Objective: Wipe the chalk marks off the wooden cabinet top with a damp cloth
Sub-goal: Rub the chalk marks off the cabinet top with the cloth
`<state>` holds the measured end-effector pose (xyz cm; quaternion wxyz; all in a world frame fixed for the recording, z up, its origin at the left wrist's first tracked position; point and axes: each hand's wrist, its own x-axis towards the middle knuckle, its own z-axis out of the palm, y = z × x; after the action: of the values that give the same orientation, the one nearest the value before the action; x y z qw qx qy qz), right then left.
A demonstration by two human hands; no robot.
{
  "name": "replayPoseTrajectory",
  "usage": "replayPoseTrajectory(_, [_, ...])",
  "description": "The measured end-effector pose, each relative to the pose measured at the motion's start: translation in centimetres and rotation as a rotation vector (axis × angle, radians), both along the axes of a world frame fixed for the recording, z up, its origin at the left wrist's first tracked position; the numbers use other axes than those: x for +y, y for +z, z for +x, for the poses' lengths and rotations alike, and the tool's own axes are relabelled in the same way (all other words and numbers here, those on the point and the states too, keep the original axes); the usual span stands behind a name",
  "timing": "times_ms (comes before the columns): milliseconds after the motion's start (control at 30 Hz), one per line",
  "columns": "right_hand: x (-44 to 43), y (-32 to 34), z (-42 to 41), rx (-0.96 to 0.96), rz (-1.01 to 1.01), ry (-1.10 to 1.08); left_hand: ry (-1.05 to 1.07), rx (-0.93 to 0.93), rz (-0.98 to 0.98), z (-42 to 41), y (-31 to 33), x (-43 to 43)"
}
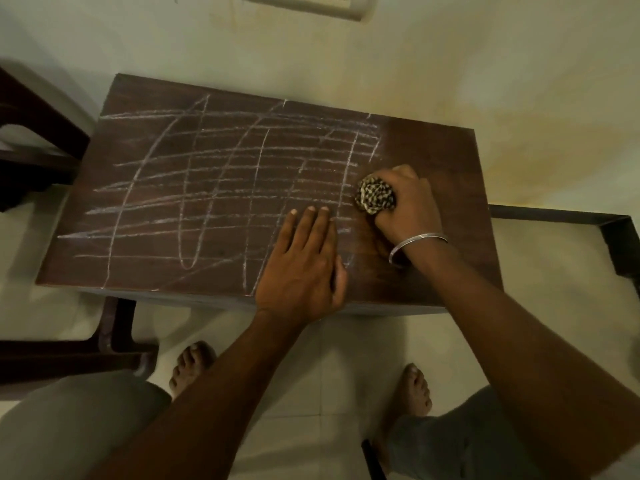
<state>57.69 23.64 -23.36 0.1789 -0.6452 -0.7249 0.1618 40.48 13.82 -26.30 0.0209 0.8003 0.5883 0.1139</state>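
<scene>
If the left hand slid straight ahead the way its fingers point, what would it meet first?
Only chalk lines on the dark wooden cabinet top; the left hand points toward the far edge and wall, with no object visible in that line.

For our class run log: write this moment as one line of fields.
stage: wiping begun | right hand: bunched cloth pressed on cabinet top | left hand: flat, bracing | chalk marks: mostly remaining

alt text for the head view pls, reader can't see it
A person's right hand presses a balled-up checked cloth onto a dark wooden cabinet top beside white chalk scribbles covering most of it. The left hand lies flat on the near edge.
</scene>
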Motion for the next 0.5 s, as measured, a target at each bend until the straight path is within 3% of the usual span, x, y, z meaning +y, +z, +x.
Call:
replayPoseTrajectory(300, [8.4,1.1,-1.8,-0.045,-0.036,-0.097,0.012,0.018,-0.01,0.0,-0.1,0.0])
replayPoseTrajectory(500, [4.8,0.1,-0.1,0.004,-0.006,-0.034,0.017,-0.013,0.004,0.0,-0.2,0.1])
